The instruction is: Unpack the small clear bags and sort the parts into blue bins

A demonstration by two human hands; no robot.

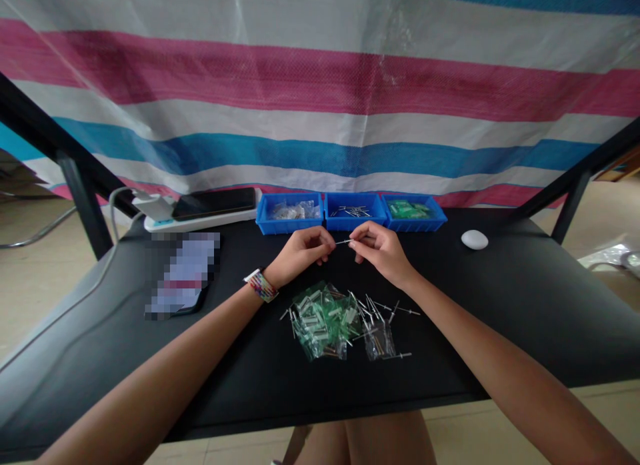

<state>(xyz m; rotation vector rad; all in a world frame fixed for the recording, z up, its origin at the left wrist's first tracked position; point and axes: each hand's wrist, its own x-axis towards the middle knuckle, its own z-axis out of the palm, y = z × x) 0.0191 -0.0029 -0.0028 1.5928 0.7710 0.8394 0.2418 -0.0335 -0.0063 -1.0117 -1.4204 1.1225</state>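
Note:
Between my two hands a thin silver blind rivet (343, 242) is held nearly level, just in front of the blue bins. My left hand (303, 252), with a beaded bracelet at the wrist, pinches its left end. The fingertips of my right hand (383, 250) are closed on the other end and hide part of it. Below my hands lies a heap of small green plastic packets (323, 322). To its right are loose rivets (370, 308) and a clear packet (380, 342) with brownish pieces inside.
Three joined blue bins stand behind my hands: the left bin (260, 218) has clear packets, the middle bin (333, 223) loose rivets, the right bin (440, 220) green packets. A phone (183, 278), power strip (200, 222) and dark phone (215, 203) are left; a white mouse (475, 240) is right.

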